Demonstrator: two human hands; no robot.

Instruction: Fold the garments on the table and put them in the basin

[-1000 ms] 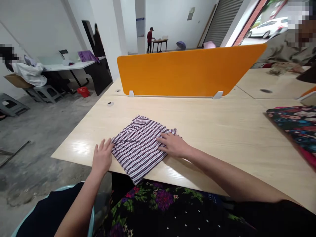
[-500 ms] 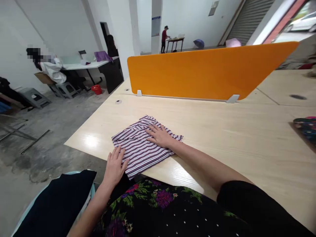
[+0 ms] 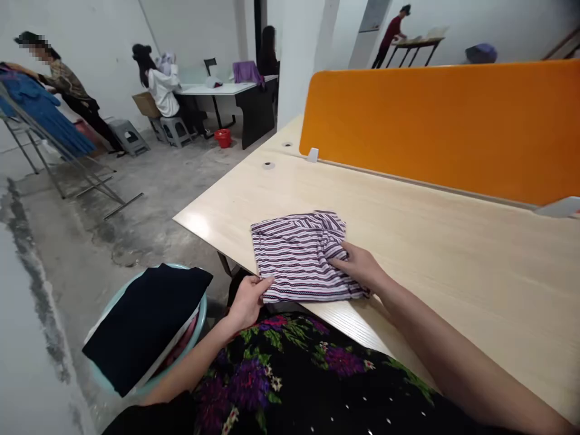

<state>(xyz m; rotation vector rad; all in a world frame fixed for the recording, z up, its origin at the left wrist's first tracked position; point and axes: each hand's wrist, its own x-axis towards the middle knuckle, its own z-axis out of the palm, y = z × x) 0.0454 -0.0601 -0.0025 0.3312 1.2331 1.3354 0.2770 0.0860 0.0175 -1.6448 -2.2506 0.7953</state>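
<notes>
The folded striped cloth (image 3: 299, 257), soft and rumpled, lies at the near edge of the pale wood-grain table (image 3: 453, 254). The left hand (image 3: 247, 302) pinches its near corner; the right hand (image 3: 360, 269) seems to grip its bunched right edge.

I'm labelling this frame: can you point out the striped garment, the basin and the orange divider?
striped garment (image 3: 296, 257), head view, middle of the folded cloth.
basin (image 3: 202, 311), head view, right rim.
orange divider (image 3: 435, 127), head view, panel face.
</notes>
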